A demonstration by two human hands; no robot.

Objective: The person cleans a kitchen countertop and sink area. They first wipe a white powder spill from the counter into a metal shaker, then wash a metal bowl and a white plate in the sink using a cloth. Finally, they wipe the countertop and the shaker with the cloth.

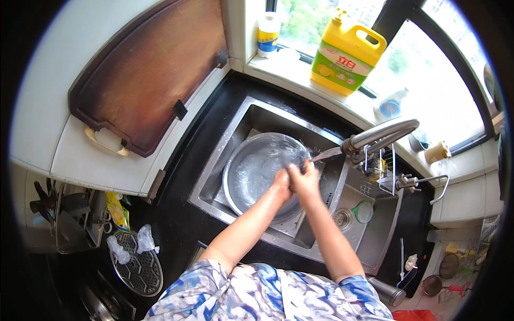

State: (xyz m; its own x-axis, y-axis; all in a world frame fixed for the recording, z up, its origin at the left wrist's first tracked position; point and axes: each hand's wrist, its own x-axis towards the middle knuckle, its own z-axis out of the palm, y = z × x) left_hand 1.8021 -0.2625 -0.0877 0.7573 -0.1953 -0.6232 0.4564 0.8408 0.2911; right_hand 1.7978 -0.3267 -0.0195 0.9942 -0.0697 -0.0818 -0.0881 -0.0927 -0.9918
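My left hand (283, 183) and my right hand (304, 180) are together over the right part of a round metal basin (245, 176). Their fingers meet near the water falling from the faucet (347, 145). A small dark blur shows at the fingertips; whether it is a thing being held cannot be made out. Splashing water stirs the surface inside the basin. It stands in the larger bowl of a stainless steel sink (241, 114). Part of the basin's near right rim is hidden behind my forearms.
A yellow detergent jug (341, 56) and a white bottle (268, 36) stand on the windowsill. Left, a brown cutting board (156, 72) leans against the wall. The smaller sink bowl holds a green-rimmed strainer (364, 212). A wire rack (379, 168) sits beside the faucet.
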